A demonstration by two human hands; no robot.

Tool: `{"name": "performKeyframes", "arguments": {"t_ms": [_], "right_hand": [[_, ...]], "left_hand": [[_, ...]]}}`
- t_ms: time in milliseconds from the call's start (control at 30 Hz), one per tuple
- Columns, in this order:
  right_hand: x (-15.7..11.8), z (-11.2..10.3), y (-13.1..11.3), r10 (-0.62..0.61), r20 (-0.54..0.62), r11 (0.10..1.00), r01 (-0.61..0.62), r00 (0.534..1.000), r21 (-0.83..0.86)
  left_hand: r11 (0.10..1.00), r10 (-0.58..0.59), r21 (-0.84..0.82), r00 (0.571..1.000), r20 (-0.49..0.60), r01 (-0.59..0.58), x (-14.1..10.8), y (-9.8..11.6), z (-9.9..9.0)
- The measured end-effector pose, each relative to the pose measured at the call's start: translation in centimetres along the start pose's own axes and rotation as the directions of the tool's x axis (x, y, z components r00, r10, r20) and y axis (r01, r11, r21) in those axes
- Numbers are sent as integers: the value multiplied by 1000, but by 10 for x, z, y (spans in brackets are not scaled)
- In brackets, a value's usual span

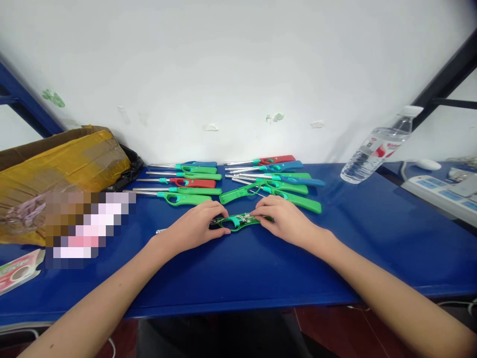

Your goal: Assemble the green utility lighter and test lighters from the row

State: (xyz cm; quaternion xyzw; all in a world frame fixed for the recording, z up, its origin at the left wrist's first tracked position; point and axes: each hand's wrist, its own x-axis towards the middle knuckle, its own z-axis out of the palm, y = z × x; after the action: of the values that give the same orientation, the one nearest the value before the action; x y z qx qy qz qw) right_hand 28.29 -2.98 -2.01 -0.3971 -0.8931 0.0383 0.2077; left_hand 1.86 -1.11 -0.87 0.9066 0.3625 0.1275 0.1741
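Observation:
An opened green gas lighter point(238, 222) lies on the blue table between my hands, its teal trigger and thin white wires exposed. Fingers of my left hand point(201, 223) pinch its nozzle-side end. My right hand point(278, 217) closes its fingertips on the handle side, by the wires; what exactly they pinch is too small to make out. Just behind lies a loose green casing half point(238, 193). Farther back, assembled long-nosed lighters in green, red and blue form a left group point(196, 183) and a right group point(285, 174).
On the left stands a taped cardboard box point(78, 164) with a black bag behind it. A water bottle point(378, 149) stands at the back right, near a white power strip point(443, 191). The white wall bounds the blue table point(231, 278) at the back.

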Motion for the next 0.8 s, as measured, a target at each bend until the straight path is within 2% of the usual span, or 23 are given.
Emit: {"name": "performKeyframes", "arguments": {"t_ms": [233,433,633,800], "right_hand": [[0,0,2,6,-23,999,-5,1000,36],[0,-5,1,-29,20,999,29,999,-13],[-1,-5,-3,-127,9,985,127,992,-118],[-1,-5,-5,-116,-10,990,115,993,-85]], "left_hand": [[1000,19,24,1000,18,-20,-2,2,-2],[996,75,57,997,-1,-75,-3,0,-5],[994,89,67,996,-16,-88,-3,0,-4],[990,108,95,994,-4,-107,-1,0,0]]}}
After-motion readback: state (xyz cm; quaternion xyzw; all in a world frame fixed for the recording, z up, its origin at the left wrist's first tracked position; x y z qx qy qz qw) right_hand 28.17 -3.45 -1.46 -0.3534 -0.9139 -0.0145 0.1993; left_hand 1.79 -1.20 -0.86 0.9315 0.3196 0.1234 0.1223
